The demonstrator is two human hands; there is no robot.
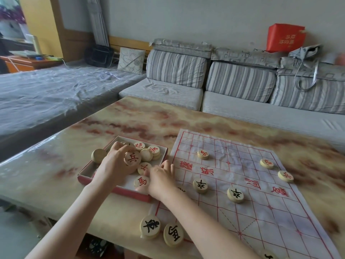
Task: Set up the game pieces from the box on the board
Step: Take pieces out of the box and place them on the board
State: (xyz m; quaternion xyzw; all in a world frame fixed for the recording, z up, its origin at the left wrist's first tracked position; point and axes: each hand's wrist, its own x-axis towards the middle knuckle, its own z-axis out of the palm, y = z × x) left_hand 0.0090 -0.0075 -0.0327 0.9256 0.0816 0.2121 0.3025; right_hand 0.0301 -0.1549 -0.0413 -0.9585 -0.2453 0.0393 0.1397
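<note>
A shallow red-edged box (85, 176) sits on the table left of the white paper board (261, 208) with red grid lines. Inside the box lie several round wooden pieces (155, 150) with red characters. My left hand (115, 165) is over the box and holds a red-marked piece (133, 159) between thumb and fingers. My right hand (160, 180) reaches into the box's right side with curled fingers beside a red-marked piece (141, 181); what it grips is hidden. On the board stand several pieces, black-marked (235, 194) and red-marked (203, 154).
Two black-marked pieces (150, 227) lie at the board's near left corner by the table's front edge. The marbled table (130, 118) stretches back toward a grey striped sofa (240, 81). A bed with grey cover (46, 94) lies to the left.
</note>
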